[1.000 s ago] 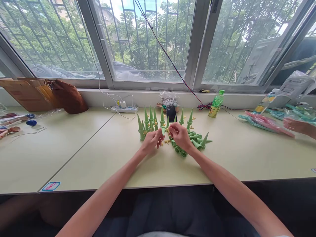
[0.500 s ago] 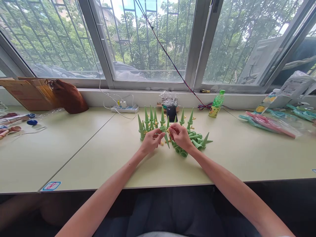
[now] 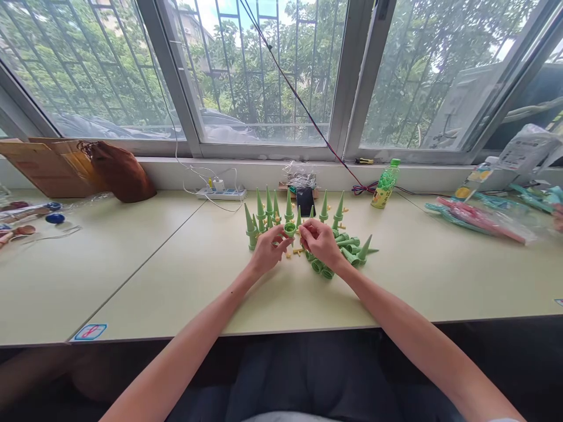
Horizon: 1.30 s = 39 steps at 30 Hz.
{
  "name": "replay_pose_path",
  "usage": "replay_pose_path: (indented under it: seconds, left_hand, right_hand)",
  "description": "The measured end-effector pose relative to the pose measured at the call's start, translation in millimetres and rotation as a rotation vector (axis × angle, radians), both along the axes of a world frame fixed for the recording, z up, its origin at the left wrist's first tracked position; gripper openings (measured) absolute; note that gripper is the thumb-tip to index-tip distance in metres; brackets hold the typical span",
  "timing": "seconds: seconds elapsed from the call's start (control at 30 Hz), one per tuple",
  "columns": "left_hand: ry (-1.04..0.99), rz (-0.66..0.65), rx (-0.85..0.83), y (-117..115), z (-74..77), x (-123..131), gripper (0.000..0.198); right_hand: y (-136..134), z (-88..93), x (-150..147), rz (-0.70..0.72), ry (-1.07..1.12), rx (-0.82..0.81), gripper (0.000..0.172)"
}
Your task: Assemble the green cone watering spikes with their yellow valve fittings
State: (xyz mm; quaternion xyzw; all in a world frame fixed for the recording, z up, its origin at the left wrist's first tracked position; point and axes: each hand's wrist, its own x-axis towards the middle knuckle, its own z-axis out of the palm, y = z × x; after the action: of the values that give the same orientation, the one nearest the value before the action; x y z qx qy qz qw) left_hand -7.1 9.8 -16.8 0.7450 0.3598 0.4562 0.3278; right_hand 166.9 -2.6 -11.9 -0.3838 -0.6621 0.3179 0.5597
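Cones (image 3: 251, 231), smooth green plastic, stand points-up behind the hands. Left hand (image 3: 269, 252) grips a loose cone (image 3: 289, 232), round hollow mouth upward, between both hands. Right hand (image 3: 320, 241): fingertips pinched together; on what, cannot tell. Green pile (image 3: 350, 258) beside it, partly covered by that hand. Brown bag (image 3: 121, 176), far left, contents hidden. Then phone (image 3: 305, 202), green-capped bottle (image 3: 383, 187), pink packet (image 3: 481, 220).
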Motion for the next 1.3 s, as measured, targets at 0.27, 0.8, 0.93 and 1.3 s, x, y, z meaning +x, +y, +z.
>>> replay_pose_path:
  seconds: [0.27,0.8,0.93,1.3]
  left_hand:
    - [-0.174,-0.018,-0.149,3,1.1,2,0.038]
    - [-0.193,-0.238,-0.539,-5,11.3,0,0.063]
    - [-0.197,-0.254,-0.514,-6,11.5,0,0.056]
    - [-0.001,-0.195,-0.218,-3,3.3,-3,0.038]
  right_hand:
    - [-2,4.2,2,-0.099,-0.038,0.078,0.028]
    - [-4,1.5,4,-0.061,-0.154,0.115,0.025]
    - [-3,0.8,4,-0.064,-0.132,0.095,0.027]
    - [0,-0.7,6,-0.06,-0.107,0.073,0.025]
